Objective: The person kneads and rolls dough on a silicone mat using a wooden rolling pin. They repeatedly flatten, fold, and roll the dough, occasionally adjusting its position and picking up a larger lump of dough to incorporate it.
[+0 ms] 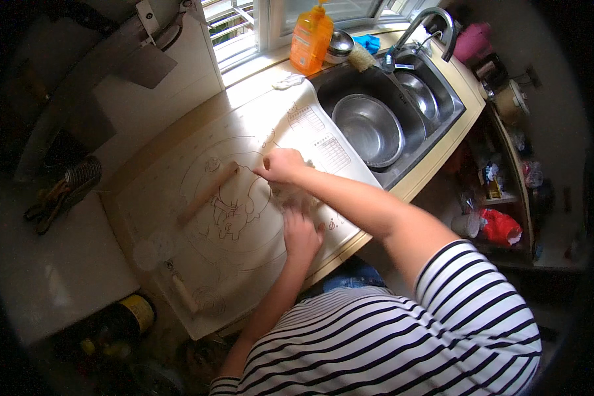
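Note:
My left hand [301,233] has its fingertips on what looks like a clear plastic bag [293,196] with pale contents, blurred in part. Just above the bag is my right hand [281,165], its fingers curled and thumb close to them; whether it pinches anything is hidden. Both hands are over a pale printed baking mat [257,257] on the counter. Left of them a wooden rolling pin [208,194] lies slanted across the mat. A wooden-handled tool [184,293] lies near the mat's lower left corner, and a clear round item [153,250] lies above it.
The double sink [416,153] at the upper right holds a metal basin [369,129] below the faucet [433,17]. An orange pump bottle [311,42] stands behind it, beside metal bowls [340,43]. Cleavers [146,64] hang at the upper left; a dark bottle [128,314] lies lower left.

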A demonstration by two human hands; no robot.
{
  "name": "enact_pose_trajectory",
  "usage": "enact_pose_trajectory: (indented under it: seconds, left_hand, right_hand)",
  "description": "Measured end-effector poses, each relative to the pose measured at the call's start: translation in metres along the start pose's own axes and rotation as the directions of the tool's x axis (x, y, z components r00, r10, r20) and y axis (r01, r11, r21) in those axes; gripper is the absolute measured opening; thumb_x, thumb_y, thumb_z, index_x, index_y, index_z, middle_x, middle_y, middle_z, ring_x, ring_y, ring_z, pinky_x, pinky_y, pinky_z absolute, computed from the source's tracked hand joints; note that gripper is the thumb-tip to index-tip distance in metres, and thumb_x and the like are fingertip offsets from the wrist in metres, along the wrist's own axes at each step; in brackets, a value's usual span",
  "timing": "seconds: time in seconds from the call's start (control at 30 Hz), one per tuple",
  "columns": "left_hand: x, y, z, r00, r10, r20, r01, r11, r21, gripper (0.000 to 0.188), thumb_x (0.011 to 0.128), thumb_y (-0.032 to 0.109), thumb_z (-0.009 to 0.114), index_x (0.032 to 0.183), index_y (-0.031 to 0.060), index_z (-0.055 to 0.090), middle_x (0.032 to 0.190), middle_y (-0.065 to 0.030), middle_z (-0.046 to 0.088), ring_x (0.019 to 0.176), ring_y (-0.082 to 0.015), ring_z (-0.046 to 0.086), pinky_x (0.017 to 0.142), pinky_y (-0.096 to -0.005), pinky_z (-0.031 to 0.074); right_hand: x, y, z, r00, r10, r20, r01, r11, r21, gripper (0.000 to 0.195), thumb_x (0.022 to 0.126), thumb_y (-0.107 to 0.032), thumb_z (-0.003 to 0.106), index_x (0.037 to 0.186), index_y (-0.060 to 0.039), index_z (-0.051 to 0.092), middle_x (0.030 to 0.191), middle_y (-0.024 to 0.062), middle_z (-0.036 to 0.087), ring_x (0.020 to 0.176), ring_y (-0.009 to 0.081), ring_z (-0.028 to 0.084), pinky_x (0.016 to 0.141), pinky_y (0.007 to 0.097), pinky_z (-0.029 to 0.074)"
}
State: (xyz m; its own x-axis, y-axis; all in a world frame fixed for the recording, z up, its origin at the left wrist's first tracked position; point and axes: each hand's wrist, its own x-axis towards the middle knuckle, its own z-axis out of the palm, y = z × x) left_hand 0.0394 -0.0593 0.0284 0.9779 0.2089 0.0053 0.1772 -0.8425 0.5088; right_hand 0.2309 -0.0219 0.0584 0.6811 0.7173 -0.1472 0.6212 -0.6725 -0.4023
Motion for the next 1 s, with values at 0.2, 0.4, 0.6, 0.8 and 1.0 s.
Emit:
enact_pose_trajectory:
  seconds: [0.2, 0.4, 0.6, 0.8, 1.0]
  left_hand:
    - [0.006, 0.002, -0.011, 0.995, -0.074, -0.072, 0.064, 0.988, -0.144, 0.065, 0.085, 0.036, 0.071, 0.140, 0.0049, 0.053, 0.139, -0.0202, 0.053, 0.121, -0.0388, 0.054, 0.102, -0.0507, 0.044]
    - [0.002, 0.002, -0.008, 0.970, -0.093, 0.225, 0.110, 0.992, -0.063, 0.065, 0.080, 0.039, 0.074, 0.128, -0.0017, 0.060, 0.134, -0.0252, 0.056, 0.121, -0.0428, 0.052, 0.102, -0.0483, 0.045]
    - [-0.001, 0.004, 0.006, 1.000, -0.003, -0.018, 0.002, 1.000, -0.020, 0.074, 0.077, 0.040, 0.080, 0.128, -0.0099, 0.059, 0.136, -0.0347, 0.052, 0.133, -0.0486, 0.045, 0.114, -0.0507, 0.038]
    - [0.011, -0.003, 0.001, 1.000, 0.021, -0.004, -0.021, 1.000, 0.003, 0.080, 0.087, 0.039, 0.072, 0.146, -0.0076, 0.046, 0.146, -0.0341, 0.045, 0.139, -0.0490, 0.039, 0.118, -0.0505, 0.032]
    - [0.003, -0.028, 0.009, 0.872, -0.480, -0.098, 0.202, 0.535, -0.821, 0.040, 0.099, 0.023, 0.060, 0.131, -0.0015, 0.055, 0.133, -0.0231, 0.058, 0.118, -0.0377, 0.059, 0.105, -0.0432, 0.045]
  right_hand:
    - [-0.112, 0.010, -0.014, 0.908, -0.415, -0.056, 0.411, 0.910, -0.059, 0.048, 0.082, -0.057, 0.071, 0.100, -0.0117, 0.067, 0.092, 0.0104, 0.061, 0.074, 0.0330, 0.067, 0.063, 0.0460, 0.055]
    - [-0.083, 0.011, 0.025, 0.839, -0.470, -0.274, 0.450, 0.883, -0.135, 0.025, 0.088, -0.033, 0.068, 0.076, -0.0131, 0.058, 0.078, 0.0044, 0.056, 0.062, 0.0235, 0.063, 0.051, 0.0388, 0.052]
    - [-0.009, 0.011, 0.041, 0.818, -0.459, -0.347, 0.453, 0.886, -0.105, 0.026, 0.088, -0.030, 0.066, 0.069, -0.0131, 0.059, 0.072, 0.0042, 0.056, 0.063, 0.0244, 0.063, 0.055, 0.0386, 0.055]
    - [0.040, 0.001, 0.050, 0.899, -0.381, -0.214, 0.373, 0.924, -0.077, 0.031, 0.092, -0.036, 0.062, 0.072, -0.0130, 0.069, 0.082, 0.0063, 0.067, 0.076, 0.0277, 0.069, 0.066, 0.0408, 0.058]
    - [0.007, 0.006, 0.022, 0.975, -0.210, -0.075, 0.216, 0.973, 0.085, 0.037, 0.094, -0.043, 0.060, 0.082, -0.0091, 0.072, 0.089, 0.0105, 0.070, 0.085, 0.0317, 0.069, 0.075, 0.0439, 0.057]
